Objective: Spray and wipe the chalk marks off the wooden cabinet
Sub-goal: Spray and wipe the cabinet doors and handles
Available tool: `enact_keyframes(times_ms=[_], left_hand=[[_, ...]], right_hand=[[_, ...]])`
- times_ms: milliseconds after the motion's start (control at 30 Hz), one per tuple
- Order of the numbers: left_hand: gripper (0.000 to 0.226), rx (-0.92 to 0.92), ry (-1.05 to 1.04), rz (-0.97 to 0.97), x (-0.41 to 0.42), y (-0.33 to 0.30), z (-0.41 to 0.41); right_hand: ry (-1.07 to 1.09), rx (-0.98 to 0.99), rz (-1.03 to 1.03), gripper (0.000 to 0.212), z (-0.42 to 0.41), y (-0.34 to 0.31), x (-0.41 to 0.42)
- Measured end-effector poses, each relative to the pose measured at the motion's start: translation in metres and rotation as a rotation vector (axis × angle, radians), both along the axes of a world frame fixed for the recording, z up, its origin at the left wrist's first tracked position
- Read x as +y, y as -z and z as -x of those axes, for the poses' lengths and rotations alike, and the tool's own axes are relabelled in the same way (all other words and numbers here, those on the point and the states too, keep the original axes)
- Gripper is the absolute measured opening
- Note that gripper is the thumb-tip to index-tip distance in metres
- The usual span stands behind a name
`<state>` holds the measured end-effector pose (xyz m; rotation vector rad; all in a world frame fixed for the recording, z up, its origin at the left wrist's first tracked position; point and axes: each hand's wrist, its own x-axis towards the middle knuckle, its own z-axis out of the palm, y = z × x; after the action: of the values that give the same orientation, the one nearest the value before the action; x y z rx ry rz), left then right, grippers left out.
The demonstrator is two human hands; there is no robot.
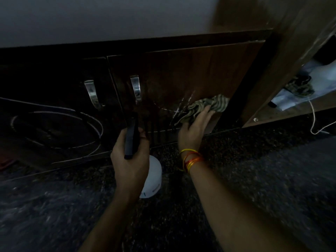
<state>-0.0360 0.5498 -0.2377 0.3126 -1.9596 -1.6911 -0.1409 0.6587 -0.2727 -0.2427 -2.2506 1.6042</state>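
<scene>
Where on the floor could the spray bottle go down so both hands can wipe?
The dark speckled floor lies bare in front of the right door, to the right of the right hand and its cloth. The left hand holds the spray bottle. It is crowded near the white cord at the open shelf.

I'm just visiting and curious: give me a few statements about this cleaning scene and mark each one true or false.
1. The right hand presses a striped cloth against the cabinet door. True.
2. The left hand is empty. False: it grips a spray bottle.
3. The left door carries no chalk. False: big chalk ovals remain.
4. Each door has a metal handle. True.
</scene>
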Motion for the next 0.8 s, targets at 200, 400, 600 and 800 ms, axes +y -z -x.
enact_keyframes(times_ms=[200,400,600,800], left_hand=[[0.012,0.007,-0.034,-0.002,-0.006,0.000,-0.001],[0.011,0.019,-0.031,-0.003,-0.009,0.000,-0.002],[0.019,0.000,-0.042,-0.021,-0.014,-0.003,-0.006],[0.013,0.001,-0.093,-0.016,-0.023,-0.005,-0.006]], right_hand=[[-0.119,0.178,-0.226,0.078,-0.011,-0.017,-0.019],[-0.130,0.170,-0.427,0.078,-0.014,-0.008,-0.017],[-0.331,0.004,-0.496,0.074,-0.037,0.022,-0.021],[-0.186,0.190,-0.514,0.081,-0.020,-0.013,-0.034]])
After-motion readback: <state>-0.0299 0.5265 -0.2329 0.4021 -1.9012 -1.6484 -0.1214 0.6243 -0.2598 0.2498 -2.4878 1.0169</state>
